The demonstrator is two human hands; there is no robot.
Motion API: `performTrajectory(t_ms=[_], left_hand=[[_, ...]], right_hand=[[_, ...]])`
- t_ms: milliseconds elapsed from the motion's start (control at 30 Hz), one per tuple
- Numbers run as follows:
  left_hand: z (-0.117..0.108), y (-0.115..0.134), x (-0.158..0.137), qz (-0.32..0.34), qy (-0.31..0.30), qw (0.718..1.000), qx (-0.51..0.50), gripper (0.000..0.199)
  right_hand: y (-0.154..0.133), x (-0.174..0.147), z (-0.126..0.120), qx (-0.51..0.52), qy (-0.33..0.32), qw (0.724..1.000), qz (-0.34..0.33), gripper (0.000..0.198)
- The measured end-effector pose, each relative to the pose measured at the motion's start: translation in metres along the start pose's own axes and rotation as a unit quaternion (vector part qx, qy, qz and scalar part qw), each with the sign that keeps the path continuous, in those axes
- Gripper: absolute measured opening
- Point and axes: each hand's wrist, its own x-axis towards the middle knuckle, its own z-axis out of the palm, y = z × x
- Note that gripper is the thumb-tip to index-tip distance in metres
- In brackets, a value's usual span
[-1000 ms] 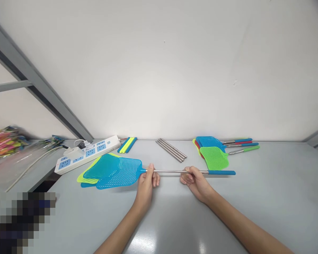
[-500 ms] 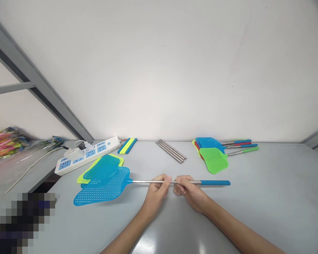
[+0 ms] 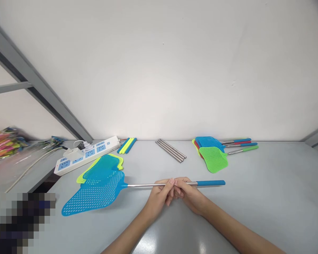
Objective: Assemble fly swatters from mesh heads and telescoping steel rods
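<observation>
Across the front of the table I hold a blue fly swatter (image 3: 95, 194) level, its perforated head at the left and its blue grip at the right. My left hand (image 3: 160, 194) pinches the metal rod between thumb and fingers. My right hand (image 3: 188, 192) is closed on the same rod, close to the blue grip, and the two hands touch. Loose swatter heads, blue (image 3: 102, 167) and yellow (image 3: 119, 164), lie behind the held swatter's head. Several bare metal rods (image 3: 171, 150) rest farther back, along with blue and yellow grip tubes (image 3: 127, 145).
A stack of whole swatters, the green one (image 3: 214, 159) on top, lies at the back right. A white power strip (image 3: 87, 155) with plugs and cables sits at the back left. Plastic bags of colourful items (image 3: 7, 143) are at the far left. A wall stands behind the table.
The swatter has shifted left, and its head has turned to show more of its face. My right hand has come in against my left.
</observation>
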Motion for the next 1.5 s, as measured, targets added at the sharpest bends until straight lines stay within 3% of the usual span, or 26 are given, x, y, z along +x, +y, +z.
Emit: performTrajectory(t_ms=[367,1000,1500], left_hand=[[0.001,-0.003,-0.002,-0.006,0.022,1.0,0.0,0.036],[-0.001,-0.01,0.0,-0.013,0.003,1.0,-0.017,0.036],[-0.004,-0.004,0.004,-0.01,0.043,0.999,-0.009,0.04]], right_hand=[[0.003,0.001,-0.004,0.012,-0.003,1.0,0.023,0.033],[0.004,0.002,-0.005,0.018,0.005,1.0,0.008,0.032],[-0.003,0.003,-0.003,0.032,0.009,0.999,0.017,0.033]])
